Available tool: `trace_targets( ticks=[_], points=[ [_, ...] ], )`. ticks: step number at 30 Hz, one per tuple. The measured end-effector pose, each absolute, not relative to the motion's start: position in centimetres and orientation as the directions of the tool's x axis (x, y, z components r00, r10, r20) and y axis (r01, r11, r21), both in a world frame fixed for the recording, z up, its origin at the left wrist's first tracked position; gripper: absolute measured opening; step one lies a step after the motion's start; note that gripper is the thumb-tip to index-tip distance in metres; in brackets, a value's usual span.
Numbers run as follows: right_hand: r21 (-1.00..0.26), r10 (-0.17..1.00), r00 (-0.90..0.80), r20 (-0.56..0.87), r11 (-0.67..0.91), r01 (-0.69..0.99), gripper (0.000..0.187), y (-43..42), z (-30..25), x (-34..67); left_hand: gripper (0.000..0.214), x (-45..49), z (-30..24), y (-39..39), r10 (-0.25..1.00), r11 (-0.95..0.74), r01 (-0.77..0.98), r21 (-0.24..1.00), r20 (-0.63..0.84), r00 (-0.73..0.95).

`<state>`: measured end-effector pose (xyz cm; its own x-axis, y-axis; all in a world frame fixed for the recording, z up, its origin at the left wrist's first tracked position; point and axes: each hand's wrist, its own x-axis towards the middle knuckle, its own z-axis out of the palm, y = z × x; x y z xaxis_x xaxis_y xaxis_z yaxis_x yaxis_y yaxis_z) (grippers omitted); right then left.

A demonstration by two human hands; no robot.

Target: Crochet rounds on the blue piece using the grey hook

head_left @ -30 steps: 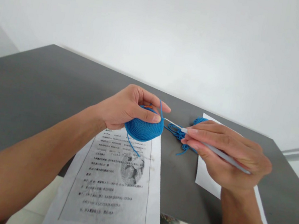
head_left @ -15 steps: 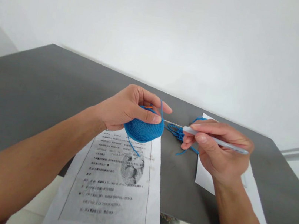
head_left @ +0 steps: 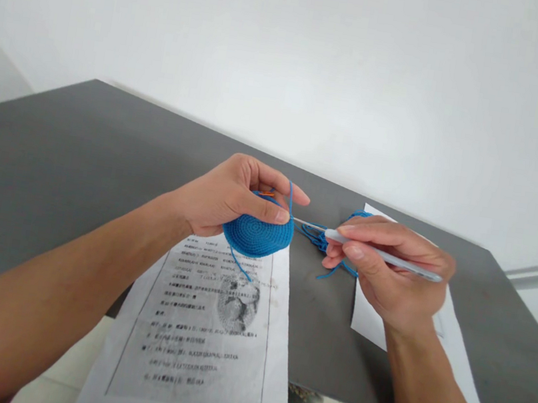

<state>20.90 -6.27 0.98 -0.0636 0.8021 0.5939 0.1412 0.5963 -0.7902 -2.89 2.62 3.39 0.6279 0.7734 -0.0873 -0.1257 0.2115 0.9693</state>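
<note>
Evidently, your right hand (head_left: 401,295), right of centre, is gripping a crochet hook (head_left: 406,264), its long axis running leftward and slightly up to the right edge of a blue crocheted piece (head_left: 257,237). Your left hand (head_left: 228,188) is pinching that piece at mid-frame, a yarn strand (head_left: 291,196) crossing its forefinger just above the hook's tip. Whether the tip is entering a stitch, you cannot tell. Loose yarn (head_left: 316,239) is lying behind the shaft; a printed sheet (head_left: 196,352) is filling lower centre.

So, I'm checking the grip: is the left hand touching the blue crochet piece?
Touching. The head view shows the left hand with its fingers gripping the upper edge of the blue crochet piece.
</note>
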Motion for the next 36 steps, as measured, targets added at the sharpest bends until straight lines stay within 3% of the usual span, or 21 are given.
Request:
trace_targets(
  ticks=[7,14,24,36],
  points=[
    [-0.784,0.799,-0.080,0.596,0.601,0.157,0.019,-6.3,1.2,20.9,0.029,-2.8,3.5,2.6,0.778,0.217,-0.115,0.969,-0.100,0.620],
    [-0.885,0.885,0.003,0.465,0.465,-0.030,0.012,-6.0,1.0,20.0,0.027,-2.8,3.5,2.2,0.775,0.220,-0.151,0.964,-0.079,0.627],
    [-0.912,0.959,0.042,0.281,0.280,-0.301,0.017,-5.3,1.1,18.8,0.029,-2.5,3.6,1.7,0.806,0.206,-0.272,0.940,-0.005,0.592],
    [-0.899,0.971,0.033,0.235,0.231,-0.372,0.014,-5.3,0.7,17.6,0.041,-1.4,2.6,0.9,0.787,0.273,-0.355,0.894,0.004,0.616]
  ],
)
